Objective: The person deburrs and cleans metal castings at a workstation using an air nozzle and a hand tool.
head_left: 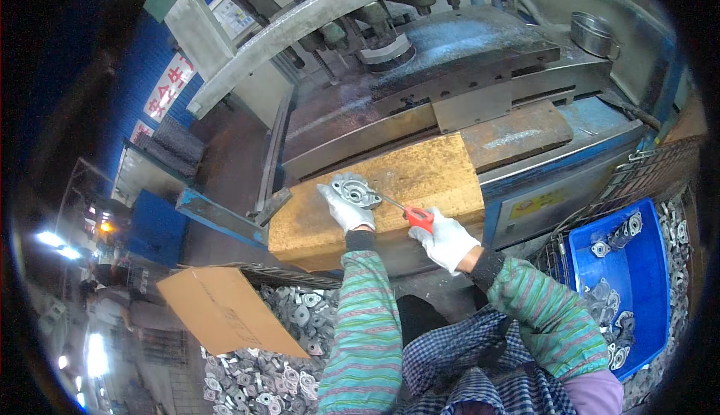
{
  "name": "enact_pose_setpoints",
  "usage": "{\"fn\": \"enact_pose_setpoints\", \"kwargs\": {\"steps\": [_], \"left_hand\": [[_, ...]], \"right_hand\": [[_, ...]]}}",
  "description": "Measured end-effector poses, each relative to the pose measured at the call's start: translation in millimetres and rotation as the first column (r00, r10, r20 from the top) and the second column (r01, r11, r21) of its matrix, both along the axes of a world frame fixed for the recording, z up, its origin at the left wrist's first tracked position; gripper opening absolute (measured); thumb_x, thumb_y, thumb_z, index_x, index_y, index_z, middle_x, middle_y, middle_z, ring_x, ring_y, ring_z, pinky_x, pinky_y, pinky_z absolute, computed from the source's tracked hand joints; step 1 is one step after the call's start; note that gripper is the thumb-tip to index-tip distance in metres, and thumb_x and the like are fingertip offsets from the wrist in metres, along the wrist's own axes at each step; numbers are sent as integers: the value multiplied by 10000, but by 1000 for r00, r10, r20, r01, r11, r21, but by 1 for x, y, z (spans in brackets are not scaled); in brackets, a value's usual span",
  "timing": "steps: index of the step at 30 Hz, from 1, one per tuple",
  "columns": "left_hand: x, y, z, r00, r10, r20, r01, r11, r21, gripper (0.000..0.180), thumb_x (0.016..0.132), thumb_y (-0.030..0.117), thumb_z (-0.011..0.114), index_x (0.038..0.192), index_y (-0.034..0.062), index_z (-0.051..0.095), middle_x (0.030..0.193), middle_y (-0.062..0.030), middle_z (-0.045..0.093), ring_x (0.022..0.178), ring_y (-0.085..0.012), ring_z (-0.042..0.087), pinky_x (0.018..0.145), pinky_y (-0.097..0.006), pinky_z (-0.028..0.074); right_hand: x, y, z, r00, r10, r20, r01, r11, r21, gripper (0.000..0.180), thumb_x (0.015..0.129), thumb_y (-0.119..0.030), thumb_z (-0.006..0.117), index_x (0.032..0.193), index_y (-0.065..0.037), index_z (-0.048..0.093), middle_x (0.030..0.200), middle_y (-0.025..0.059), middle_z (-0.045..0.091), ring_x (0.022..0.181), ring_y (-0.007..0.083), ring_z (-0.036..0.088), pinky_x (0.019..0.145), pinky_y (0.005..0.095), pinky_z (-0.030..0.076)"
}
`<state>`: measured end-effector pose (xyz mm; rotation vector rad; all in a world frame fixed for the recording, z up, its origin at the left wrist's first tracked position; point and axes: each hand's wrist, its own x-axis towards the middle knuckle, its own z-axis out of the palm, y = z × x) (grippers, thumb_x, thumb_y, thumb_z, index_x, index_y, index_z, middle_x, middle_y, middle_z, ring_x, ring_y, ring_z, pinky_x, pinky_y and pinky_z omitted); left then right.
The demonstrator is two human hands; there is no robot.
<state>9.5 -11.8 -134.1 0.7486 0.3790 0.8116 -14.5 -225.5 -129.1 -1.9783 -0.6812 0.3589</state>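
My left hand [343, 211], in a white glove, grips a grey cast metal part [357, 189] and holds it against a yellowish block [435, 175] on the front of a big press. In my gloved right hand [448, 239] is a red-handled tool [418, 216], its thin metal shaft reaching up-left into the part. Both striped sleeves come up from the lower edge.
The press bed [465, 62] rises behind the block, with a metal cup [592, 34] at its far right. A blue bin [637, 280] of cast parts stands at my right. A heap of grey parts [270, 347] and a cardboard sheet [225, 310] lie lower left. A person [112, 306] is at far left.
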Motion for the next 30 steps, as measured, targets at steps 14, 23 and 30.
{"fn": "enact_pose_setpoints", "kwargs": {"steps": [14,23,30], "left_hand": [[-2,1,-1,1000,-10,23,9,998,59,565,924,564,293,1014,58,526,848,-90,570,749,-232,558,672,-362,487],[-1,0,1,1000,8,-7,-8,999,46,576,929,561,281,1016,46,524,827,-101,570,747,-241,561,672,-367,487],[-2,0,0,999,35,-20,-34,997,64,578,925,562,302,1020,38,528,848,-103,579,770,-253,567,707,-376,494]], "right_hand": [[-9,-14,3,998,9,-60,-17,992,-124,431,863,-353,518,1100,1,449,862,283,609,846,441,590,737,463,468],[3,-5,9,999,-27,-46,21,991,-135,403,861,-350,520,1059,-5,456,864,270,610,845,432,592,729,461,468],[4,0,0,998,-33,-56,27,994,-104,416,856,-349,522,1079,-5,449,888,274,608,864,427,590,754,452,464]]}}
